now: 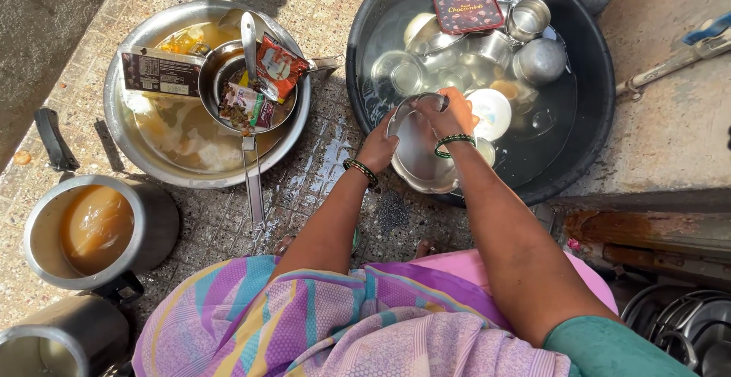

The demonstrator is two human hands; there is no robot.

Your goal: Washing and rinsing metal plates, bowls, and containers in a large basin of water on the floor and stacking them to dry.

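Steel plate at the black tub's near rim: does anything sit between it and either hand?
Nothing visible does. The left hand grips the edge of the steel plate and the right hand presses on its face, both in direct contact, over the black tub.

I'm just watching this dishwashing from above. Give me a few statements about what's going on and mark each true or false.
1. Both hands hold a steel plate at the rim of the black tub. True.
2. The left hand and right hand each have a green bangle at the wrist. True.
3. The black tub is dry. False: it holds water with steel cups and bowls in it.
4. The pot at the left holds brownish liquid. True.
5. The steel basin contains only clean water. False: a ladle, wrappers and food scraps lie in it.
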